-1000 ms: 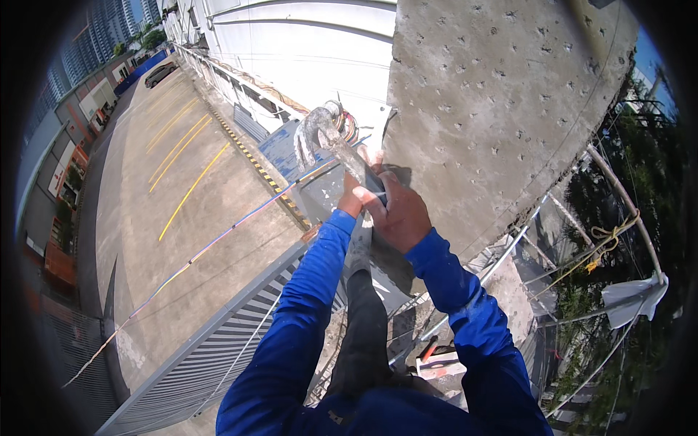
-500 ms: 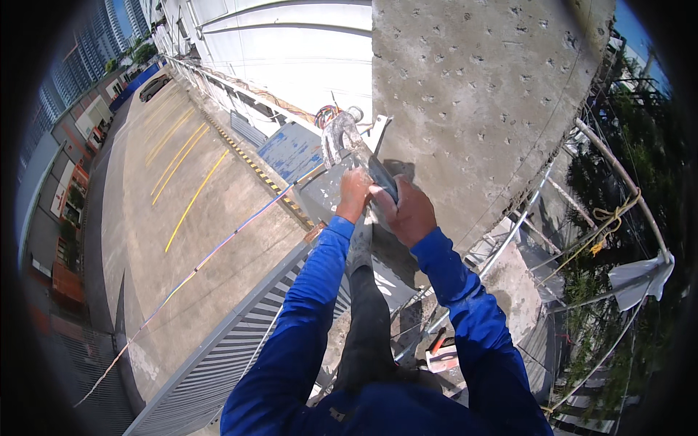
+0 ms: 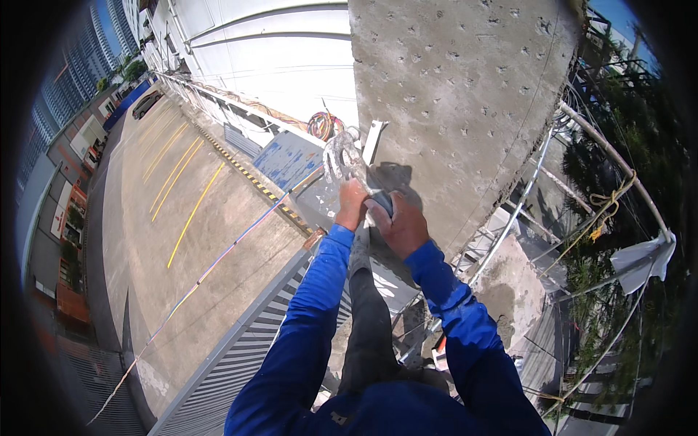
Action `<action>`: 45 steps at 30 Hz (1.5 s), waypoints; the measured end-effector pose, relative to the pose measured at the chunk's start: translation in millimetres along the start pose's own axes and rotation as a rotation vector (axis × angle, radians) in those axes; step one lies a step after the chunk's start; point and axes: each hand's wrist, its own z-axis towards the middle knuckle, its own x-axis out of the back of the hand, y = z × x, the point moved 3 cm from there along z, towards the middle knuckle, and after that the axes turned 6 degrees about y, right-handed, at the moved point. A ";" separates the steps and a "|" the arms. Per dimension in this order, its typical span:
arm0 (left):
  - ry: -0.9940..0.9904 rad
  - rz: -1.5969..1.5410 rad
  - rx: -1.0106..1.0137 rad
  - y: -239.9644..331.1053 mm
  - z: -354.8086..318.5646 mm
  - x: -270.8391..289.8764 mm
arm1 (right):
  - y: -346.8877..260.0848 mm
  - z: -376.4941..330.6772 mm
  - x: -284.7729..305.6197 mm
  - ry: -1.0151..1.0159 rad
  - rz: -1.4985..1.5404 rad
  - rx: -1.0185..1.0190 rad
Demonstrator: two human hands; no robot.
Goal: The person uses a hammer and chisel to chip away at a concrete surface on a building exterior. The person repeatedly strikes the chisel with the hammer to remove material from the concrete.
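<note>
I see right hand, fingers clamped on claw hammer by dark grip. Left hand against handle, its fingers partly hidden, can't tell if clamped. Claw hammer out beyond blue sleeves, crusted head pointing away, near pitted concrete wall.

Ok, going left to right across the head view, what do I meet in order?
Dark parked car → nearest straight yellow painted ground line → blue-grey rectangular panel → bare left hand → bare right hand → crumpled white sheet.
</note>
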 end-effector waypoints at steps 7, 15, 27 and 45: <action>-0.193 -0.350 0.698 30.1 6.6 -21.8 | -65.8 -37.5 59.3 0.176 0.140 0.900; -0.060 0.160 -0.027 -10.7 -6.8 -18.0 | 70.1 -14.7 10.8 0.012 -0.119 -0.131; -0.077 -0.191 0.641 43.5 13.6 -2.6 | -19.4 -30.2 47.6 0.095 0.091 0.739; -0.022 -0.179 0.426 3.5 -38.4 -13.6 | -15.0 -26.4 41.7 0.111 0.149 0.899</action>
